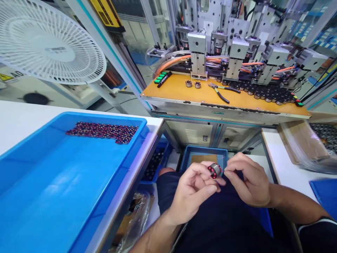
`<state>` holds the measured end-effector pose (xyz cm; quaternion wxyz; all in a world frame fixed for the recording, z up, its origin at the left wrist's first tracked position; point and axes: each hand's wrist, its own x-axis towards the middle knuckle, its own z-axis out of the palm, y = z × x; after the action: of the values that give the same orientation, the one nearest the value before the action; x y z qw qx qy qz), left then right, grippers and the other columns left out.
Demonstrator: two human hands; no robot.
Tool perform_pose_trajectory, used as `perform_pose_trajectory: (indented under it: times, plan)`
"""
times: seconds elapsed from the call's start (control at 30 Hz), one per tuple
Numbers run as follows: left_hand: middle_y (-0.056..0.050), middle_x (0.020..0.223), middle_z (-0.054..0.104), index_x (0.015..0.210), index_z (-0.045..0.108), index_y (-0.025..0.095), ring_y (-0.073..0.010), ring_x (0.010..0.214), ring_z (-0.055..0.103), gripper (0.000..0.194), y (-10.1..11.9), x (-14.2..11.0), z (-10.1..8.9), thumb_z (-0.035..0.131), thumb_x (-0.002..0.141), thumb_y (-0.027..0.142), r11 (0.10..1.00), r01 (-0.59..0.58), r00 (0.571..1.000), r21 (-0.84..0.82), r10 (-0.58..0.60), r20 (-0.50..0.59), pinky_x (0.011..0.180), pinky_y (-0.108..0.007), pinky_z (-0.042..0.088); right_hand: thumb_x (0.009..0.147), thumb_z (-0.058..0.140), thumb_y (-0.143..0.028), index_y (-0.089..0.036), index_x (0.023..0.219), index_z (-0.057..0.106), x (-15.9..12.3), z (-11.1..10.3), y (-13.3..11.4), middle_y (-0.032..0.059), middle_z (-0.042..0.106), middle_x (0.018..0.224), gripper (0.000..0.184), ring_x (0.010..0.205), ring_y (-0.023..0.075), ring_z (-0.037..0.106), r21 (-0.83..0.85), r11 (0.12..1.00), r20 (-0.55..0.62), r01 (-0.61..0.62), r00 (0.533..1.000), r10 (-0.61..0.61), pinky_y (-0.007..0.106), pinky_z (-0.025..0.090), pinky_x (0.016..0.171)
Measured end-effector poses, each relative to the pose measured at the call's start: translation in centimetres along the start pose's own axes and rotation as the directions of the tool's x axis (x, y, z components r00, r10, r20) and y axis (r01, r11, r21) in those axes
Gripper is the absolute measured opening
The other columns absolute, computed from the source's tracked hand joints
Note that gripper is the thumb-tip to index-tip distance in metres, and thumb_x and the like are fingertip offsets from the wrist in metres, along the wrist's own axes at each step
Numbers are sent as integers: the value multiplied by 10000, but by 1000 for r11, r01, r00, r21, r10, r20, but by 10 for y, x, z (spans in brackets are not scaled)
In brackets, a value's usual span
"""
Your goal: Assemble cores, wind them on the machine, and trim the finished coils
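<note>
Head view: above the person's lap, near and right of centre, the left hand grasps a small metal cylinder with red showing at its ends; the right hand has its fingertips just beside it (whether they pinch anything, I cannot tell). Held so lightly, the cylinder could slip under a sideways tug, perhaps dropping lapwards or into the blue tray beyond.

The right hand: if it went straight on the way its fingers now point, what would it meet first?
Probably the small red-and-silver part held in the left hand, very close in front of the right hand. Whether they touch is hard to tell.
</note>
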<state>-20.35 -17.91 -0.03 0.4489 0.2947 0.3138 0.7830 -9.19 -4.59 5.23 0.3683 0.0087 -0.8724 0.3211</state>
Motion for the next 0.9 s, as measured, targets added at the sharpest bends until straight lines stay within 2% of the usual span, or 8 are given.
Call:
perform_pose_trajectory:
  times: [0.07, 0.17, 0.23, 0.3, 0.4, 0.6, 0.77, 0.9]
  plan:
    - [-8, 1089, 667, 802, 554, 198, -171, 931, 703, 211, 1, 1, 1, 757, 766, 157, 996, -70, 997, -63, 68, -30, 829, -303, 561, 873, 528, -69, -162, 868, 579, 0, 3, -2, 26, 586, 729, 107, 635, 109, 548, 39, 998, -22, -41, 999, 42, 220, 478, 565]
    - [8, 981, 699, 830, 560, 225, -206, 1057, 670, 278, 3, 5, 1, 797, 738, 337, 981, -72, 996, -180, 61, -65, 948, -362, 517, 864, 534, -65, -159, 845, 568, 1, 4, -2, 23, 573, 723, 102, 648, 109, 544, 126, 991, -17, -38, 999, 40, 225, 480, 589]
    - [-23, 976, 697, 913, 602, 217, -195, 1004, 673, 344, 3, 7, 0, 755, 747, 477, 983, 17, 999, -183, -26, -46, 894, -321, 527, 863, 538, -69, -159, 850, 564, 1, 4, 0, 26, 573, 722, 94, 669, 117, 555, 167, 986, 10, -1, 1000, -1, 237, 489, 610]
    - [-57, 912, 689, 945, 627, 163, -158, 847, 669, 414, 2, 7, -1, 684, 789, 542, 981, 158, 987, -116, -155, 33, 769, -260, 528, 867, 536, -65, -160, 878, 560, 2, 2, 2, 25, 582, 723, 99, 677, 119, 563, 188, 981, 36, 42, 998, -50, 240, 496, 622]
    - [-32, 726, 656, 939, 599, 133, -120, 665, 633, 371, -1, 5, -3, 636, 851, 492, 966, 257, 957, -11, -253, 143, 635, -220, 491, 871, 526, -47, -160, 914, 557, 3, -2, 3, 21, 594, 722, 125, 661, 110, 556, 179, 980, 58, 84, 994, -96, 225, 493, 609]
    - [8, 768, 669, 973, 523, 201, -113, 659, 679, 113, -3, 1, -1, 611, 906, 224, 995, 81, 995, 66, -84, 56, 604, -196, 501, 867, 537, -57, -158, 889, 564, 4, -2, 3, 29, 596, 722, 108, 647, 112, 555, 99, 993, 18, 62, 998, -64, 224, 488, 583]
    - [-6, 1040, 633, 829, 543, 193, -112, 738, 689, 194, -2, 2, 6, 734, 796, 191, 994, -66, 996, 84, 70, -48, 667, -232, 562, 866, 538, -72, -170, 858, 576, 3, 1, 2, 16, 582, 692, 105, 613, 110, 541, 66, 998, -29, 23, 999, -21, 222, 471, 554]
    - [13, 959, 659, 776, 530, 198, -92, 744, 663, 265, -3, 4, 8, 784, 729, 137, 977, -171, 976, 124, 186, -117, 693, -208, 564, 862, 544, -86, -171, 843, 583, 0, 5, -1, 16, 567, 697, 95, 608, 111, 534, 77, 997, -60, -11, 998, 15, 223, 454, 541]
